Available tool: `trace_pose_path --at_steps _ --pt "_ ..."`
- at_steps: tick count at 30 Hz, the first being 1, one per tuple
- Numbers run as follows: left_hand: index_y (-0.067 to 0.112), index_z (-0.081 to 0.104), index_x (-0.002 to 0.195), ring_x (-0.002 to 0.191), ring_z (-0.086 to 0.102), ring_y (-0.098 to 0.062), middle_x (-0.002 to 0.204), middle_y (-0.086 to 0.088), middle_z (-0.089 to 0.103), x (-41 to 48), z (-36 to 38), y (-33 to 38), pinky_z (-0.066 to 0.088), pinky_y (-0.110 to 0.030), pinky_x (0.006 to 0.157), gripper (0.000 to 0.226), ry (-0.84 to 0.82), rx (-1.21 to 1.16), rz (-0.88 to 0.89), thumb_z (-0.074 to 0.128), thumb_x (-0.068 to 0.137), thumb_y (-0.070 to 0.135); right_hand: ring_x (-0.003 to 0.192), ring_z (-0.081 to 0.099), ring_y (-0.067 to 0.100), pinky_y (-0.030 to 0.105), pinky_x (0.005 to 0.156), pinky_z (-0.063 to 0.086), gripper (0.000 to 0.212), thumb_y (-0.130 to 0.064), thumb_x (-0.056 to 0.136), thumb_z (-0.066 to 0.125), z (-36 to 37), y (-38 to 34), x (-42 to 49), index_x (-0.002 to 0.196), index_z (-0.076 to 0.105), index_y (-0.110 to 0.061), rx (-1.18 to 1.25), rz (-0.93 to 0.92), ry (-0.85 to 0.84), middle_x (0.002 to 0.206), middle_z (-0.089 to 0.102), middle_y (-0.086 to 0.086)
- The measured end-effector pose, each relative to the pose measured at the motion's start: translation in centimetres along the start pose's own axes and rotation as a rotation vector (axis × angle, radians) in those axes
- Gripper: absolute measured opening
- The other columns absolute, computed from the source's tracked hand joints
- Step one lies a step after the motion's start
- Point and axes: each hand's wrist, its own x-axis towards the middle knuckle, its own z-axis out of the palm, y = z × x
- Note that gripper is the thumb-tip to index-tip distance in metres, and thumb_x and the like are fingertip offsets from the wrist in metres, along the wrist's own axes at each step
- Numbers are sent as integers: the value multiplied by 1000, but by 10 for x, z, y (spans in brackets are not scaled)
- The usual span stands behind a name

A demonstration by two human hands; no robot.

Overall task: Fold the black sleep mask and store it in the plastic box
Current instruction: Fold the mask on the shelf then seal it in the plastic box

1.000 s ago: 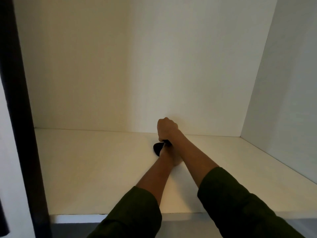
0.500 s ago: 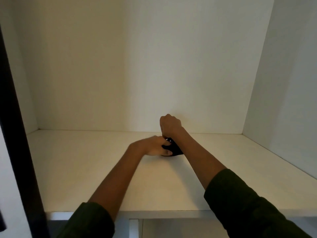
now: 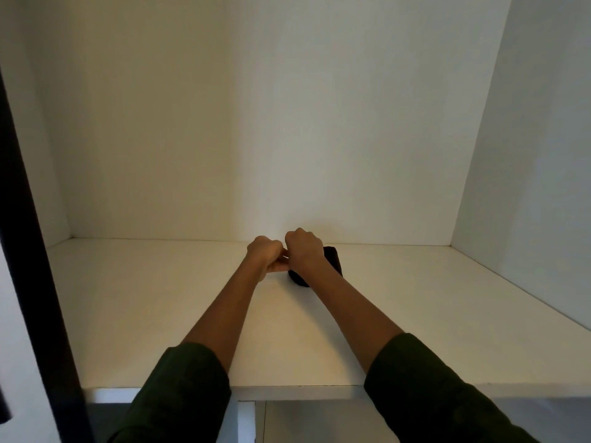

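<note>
The black sleep mask (image 3: pixel 332 260) lies far back on the white shelf (image 3: pixel 160 314), close to the rear wall, mostly hidden behind my right hand. My right hand (image 3: pixel 303 251) is curled over its left part and grips it. My left hand (image 3: pixel 267 255) sits just to the left, fingers curled, touching the right hand; what it pinches is hidden. No plastic box is in view.
White cupboard walls close in the shelf at the back (image 3: pixel 287 123) and on the right (image 3: pixel 527 187). A dark door edge (image 3: pixel 28 251) stands along the left. Below the shelf's front edge (image 3: pixel 287 393) a lower compartment with a white divider (image 3: pixel 246 420) shows.
My arms were crossed a second ago, left hand under the right. The left hand has slid out to the left and now sits beside the right hand. The mask now shows to the right of my right hand.
</note>
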Motion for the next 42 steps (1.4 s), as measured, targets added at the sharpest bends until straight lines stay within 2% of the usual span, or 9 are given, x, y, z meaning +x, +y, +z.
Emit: trace_pose_path --at_steps 3,6,12,17,24,30,33,37,42 --pt "-12 63 102 70 68 -25 86 -19 70 6 5 -1 58 -27 64 26 -25 -12 -41 42 87 -5 106 60 29 28 69 45 8 -6 86 60 -5 7 -3 88 54 -2 91 54 -59 112 56 15" --pt "-11 62 106 73 66 -25 94 -22 68 10 6 -4 57 -28 65 26 -31 -28 -67 52 84 0 83 68 25 21 44 43 35 -7 75 72 -9 15 0 63 39 -11 266 130 -170 88 56 10" --pt "-8 65 99 64 63 -17 88 -16 66 10 11 -2 56 -22 54 23 -51 71 -54 70 77 -1 75 70 27 35 80 60 34 -3 75 70 -21 30 0 107 64 3 580 250 -333 99 72 19" --pt "-1 57 82 59 64 -18 77 -11 62 12 15 0 56 -23 55 22 5 138 -39 78 73 0 53 61 11 25 69 57 41 -1 71 75 -20 45 0 111 63 2 465 190 -217 85 68 7" --pt "-6 62 76 61 64 -24 76 -17 65 20 11 -1 59 -31 72 12 -10 126 -46 73 72 -7 112 57 28 36 92 49 41 -28 84 67 1 63 -12 117 61 -4 236 124 -153 118 62 11" --pt "-2 57 72 58 59 -22 78 -16 61 22 14 -7 55 -27 58 17 35 195 -12 74 69 -3 148 5 23 49 119 6 59 -30 101 32 17 68 -21 151 9 -9 185 117 -397 161 5 5" --pt "2 65 96 87 62 -25 103 -13 64 16 24 -6 52 -32 76 25 150 616 187 69 72 6 149 -8 20 50 118 -2 59 -32 103 21 23 71 -25 152 -4 -10 171 108 -435 161 -8 4" --pt "18 29 148 145 24 -16 157 -2 28 5 50 -13 7 -40 119 57 24 966 656 43 93 14 148 -11 18 54 116 -7 62 -38 102 21 28 72 -26 152 -8 -15 145 95 -443 160 -12 1" --pt "15 -4 153 150 -8 -18 162 -2 -7 18 62 -31 -8 -47 120 67 -267 1154 449 3 98 51 147 -17 15 58 114 -13 73 -53 96 29 28 76 -30 150 -14 -26 156 75 -480 159 -18 -4"
